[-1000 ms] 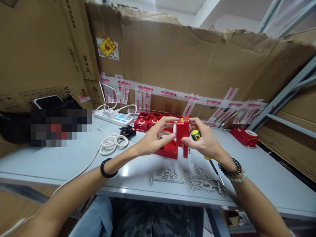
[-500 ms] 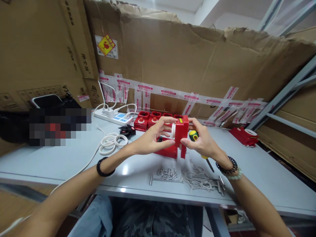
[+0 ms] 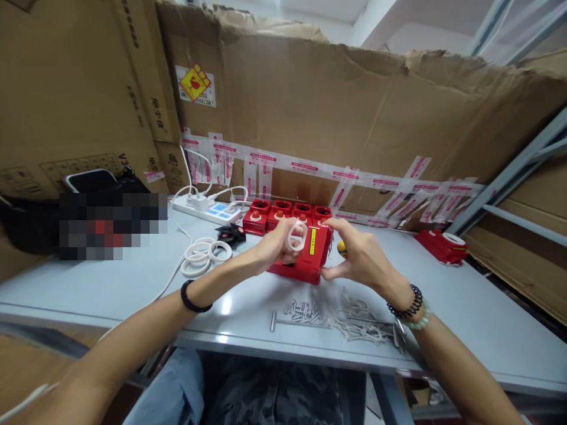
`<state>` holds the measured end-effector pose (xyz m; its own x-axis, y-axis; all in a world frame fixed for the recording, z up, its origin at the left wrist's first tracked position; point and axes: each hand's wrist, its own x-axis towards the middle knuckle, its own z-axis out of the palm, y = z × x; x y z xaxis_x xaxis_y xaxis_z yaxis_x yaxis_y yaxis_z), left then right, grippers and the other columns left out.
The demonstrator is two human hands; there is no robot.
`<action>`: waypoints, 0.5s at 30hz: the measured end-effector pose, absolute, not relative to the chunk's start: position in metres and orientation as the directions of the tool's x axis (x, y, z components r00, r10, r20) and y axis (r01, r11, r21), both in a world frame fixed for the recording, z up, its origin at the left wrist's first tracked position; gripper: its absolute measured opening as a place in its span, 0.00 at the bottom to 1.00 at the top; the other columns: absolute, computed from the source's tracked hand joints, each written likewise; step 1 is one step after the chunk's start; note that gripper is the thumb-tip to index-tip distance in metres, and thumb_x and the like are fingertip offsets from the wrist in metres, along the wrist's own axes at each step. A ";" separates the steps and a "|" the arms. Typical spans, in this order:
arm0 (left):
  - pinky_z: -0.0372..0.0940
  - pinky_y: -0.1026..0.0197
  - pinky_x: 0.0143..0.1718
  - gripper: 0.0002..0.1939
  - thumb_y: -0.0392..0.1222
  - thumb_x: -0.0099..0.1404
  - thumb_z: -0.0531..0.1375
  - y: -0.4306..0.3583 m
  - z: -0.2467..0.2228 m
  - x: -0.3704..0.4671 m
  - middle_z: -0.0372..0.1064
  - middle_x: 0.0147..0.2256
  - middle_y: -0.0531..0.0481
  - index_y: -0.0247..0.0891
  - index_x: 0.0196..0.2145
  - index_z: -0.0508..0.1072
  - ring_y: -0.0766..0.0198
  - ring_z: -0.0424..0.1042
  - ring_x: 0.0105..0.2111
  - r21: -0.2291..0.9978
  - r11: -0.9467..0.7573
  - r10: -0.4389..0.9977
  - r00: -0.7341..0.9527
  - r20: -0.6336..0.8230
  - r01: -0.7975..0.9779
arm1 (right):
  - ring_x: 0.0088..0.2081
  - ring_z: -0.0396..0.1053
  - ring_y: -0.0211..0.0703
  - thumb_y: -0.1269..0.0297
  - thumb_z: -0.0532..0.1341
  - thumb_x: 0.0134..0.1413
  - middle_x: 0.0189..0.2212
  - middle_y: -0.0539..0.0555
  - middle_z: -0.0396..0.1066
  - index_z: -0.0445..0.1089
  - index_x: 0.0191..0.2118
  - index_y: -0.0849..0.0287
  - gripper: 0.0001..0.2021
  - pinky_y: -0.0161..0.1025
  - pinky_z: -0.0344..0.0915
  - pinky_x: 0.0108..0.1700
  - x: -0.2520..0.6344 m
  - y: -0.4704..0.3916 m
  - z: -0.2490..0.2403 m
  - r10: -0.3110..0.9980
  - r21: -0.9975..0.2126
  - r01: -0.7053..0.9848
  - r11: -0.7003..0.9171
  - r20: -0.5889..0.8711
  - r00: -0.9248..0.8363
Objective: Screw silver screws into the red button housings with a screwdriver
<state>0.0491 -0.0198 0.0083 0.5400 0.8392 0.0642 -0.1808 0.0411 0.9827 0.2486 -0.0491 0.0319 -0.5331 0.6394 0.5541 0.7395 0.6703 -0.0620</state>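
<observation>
Far left, at nine o'clock from the red box [image 3: 318, 254] in the hands, a dark bag [image 3: 26, 230] sits on the table [image 3: 168, 319]. Nearer, also at nine, lie several loose rings [image 3: 195, 258], white and overlapping; at ten, a power strip [image 3: 207, 210] with plugs in it. The left hand [image 3: 273, 245] pinches a single white ring [image 3: 289, 238] in front of the box; whether ring and box touch, the angle makes hard to tell. At eleven, four red units [image 3: 256, 220] stand in a row. At six, screws [image 3: 303, 311] lie in a pile. The right hand [image 3: 361, 254] grips the box's right side between thumb and forefinger, a yellow handle [image 3: 341, 248] showing just behind its fingers. At five, a pale tangle [image 3: 363, 330] of small pieces. Far right, at three, another unit [image 3: 438, 248] has a white ring lying on it. Judging by this, that unit seems further along; the held box looks part-way, its ring apparently not yet seated, with the loose rings and screws unused.
</observation>
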 end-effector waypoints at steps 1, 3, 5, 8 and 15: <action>0.45 0.68 0.17 0.19 0.57 0.62 0.43 -0.018 0.010 0.047 0.54 0.16 0.57 0.39 0.29 0.58 0.70 0.51 0.15 0.984 0.042 0.851 0.521 0.056 -0.174 | 0.24 0.67 0.39 0.55 0.67 0.35 0.39 0.55 0.72 0.56 0.52 0.56 0.35 0.38 0.61 0.27 0.249 -0.050 0.033 0.628 -0.037 0.741 0.670 0.561 -0.540; 0.46 0.67 0.17 0.21 0.58 0.63 0.42 -0.015 0.016 0.037 0.53 0.17 0.56 0.39 0.28 0.59 0.69 0.52 0.16 0.991 -0.086 0.880 0.458 0.124 -0.103 | 0.23 0.67 0.38 0.55 0.67 0.36 0.40 0.56 0.72 0.55 0.52 0.56 0.35 0.38 0.62 0.27 0.248 -0.051 0.035 0.627 -0.067 0.733 0.677 0.575 -0.526; 0.52 0.66 0.20 0.22 0.59 0.63 0.45 -0.014 0.026 0.020 0.57 0.20 0.54 0.37 0.29 0.63 0.68 0.56 0.19 0.938 -0.329 0.887 0.377 0.268 0.107 | 0.25 0.69 0.39 0.54 0.66 0.37 0.41 0.57 0.72 0.53 0.52 0.56 0.35 0.38 0.63 0.28 0.248 -0.051 0.038 0.654 -0.160 0.722 0.674 0.584 -0.481; 0.58 0.63 0.29 0.22 0.60 0.63 0.50 -0.017 0.041 -0.022 0.65 0.28 0.52 0.39 0.40 0.68 0.63 0.64 0.28 0.685 -0.465 0.884 0.249 0.396 0.560 | 0.32 0.71 0.44 0.52 0.67 0.36 0.42 0.59 0.72 0.52 0.52 0.57 0.37 0.40 0.66 0.31 0.247 -0.051 0.041 0.703 -0.267 0.715 0.646 0.572 -0.421; 0.62 0.59 0.41 0.28 0.61 0.55 0.56 -0.020 0.025 -0.123 0.72 0.42 0.45 0.41 0.47 0.71 0.51 0.69 0.41 0.272 -0.257 0.964 0.266 0.004 0.927 | 0.35 0.71 0.46 0.53 0.67 0.38 0.43 0.58 0.72 0.52 0.52 0.57 0.36 0.41 0.67 0.33 0.247 -0.050 0.042 0.739 -0.331 0.701 0.632 0.531 -0.415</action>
<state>-0.1229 -0.0200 0.0253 0.2663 0.9639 0.0041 0.9273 -0.2574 0.2717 0.2470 -0.0501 0.0419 -0.4155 0.7387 0.5307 0.7007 0.6320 -0.3312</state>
